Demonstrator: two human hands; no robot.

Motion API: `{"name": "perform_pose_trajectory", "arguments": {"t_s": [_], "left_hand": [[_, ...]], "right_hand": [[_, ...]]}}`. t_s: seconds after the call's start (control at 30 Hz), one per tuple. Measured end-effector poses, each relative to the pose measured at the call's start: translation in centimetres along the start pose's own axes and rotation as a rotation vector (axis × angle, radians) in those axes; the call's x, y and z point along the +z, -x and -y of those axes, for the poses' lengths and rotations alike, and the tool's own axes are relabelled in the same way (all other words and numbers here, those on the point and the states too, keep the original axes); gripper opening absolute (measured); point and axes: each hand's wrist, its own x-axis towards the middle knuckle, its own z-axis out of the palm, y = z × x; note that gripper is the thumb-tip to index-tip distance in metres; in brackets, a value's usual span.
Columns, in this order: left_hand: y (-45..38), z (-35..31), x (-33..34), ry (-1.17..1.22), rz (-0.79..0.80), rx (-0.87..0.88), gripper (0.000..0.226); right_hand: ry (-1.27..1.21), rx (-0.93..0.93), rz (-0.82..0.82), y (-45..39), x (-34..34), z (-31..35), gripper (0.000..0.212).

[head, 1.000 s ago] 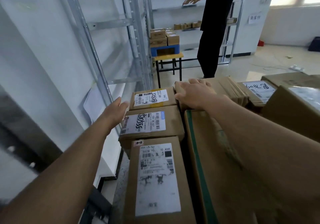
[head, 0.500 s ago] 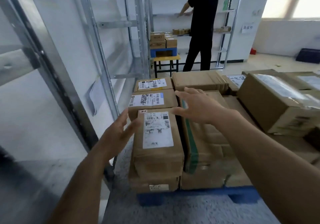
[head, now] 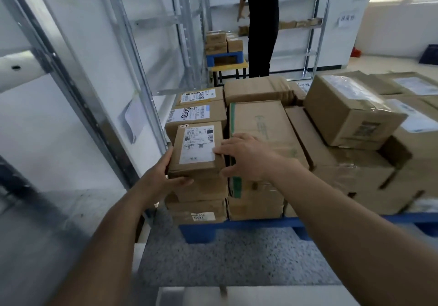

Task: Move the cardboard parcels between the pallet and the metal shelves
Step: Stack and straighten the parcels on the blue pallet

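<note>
parcel (head: 196,149): labelled, top of the stack at the pallet's (head: 260,226) near-left corner | left hand (head: 163,175): fingers curled round its left side, thumb under the near edge | right hand (head: 244,157): fingers spread, pressing its right edge | shelves (head: 132,73): just left of the pallet | person (head: 260,21): at the far shelves

We see a blue pallet (head: 260,225) on the speckled floor (head: 237,258), with stacked cardboard parcels (head: 260,125) packed closely on it.
</note>
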Motion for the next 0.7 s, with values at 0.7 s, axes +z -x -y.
{"name": "perform_pose_trajectory", "arguments": {"t_s": [0.7], "left_hand": [[2.1, -4.0, 3.4, -0.371, -0.353, 0.197, 0.081]], "right_hand": [[0.045, 0.018, -0.025, 3.6, -0.7, -2.5, 0.057]]}}
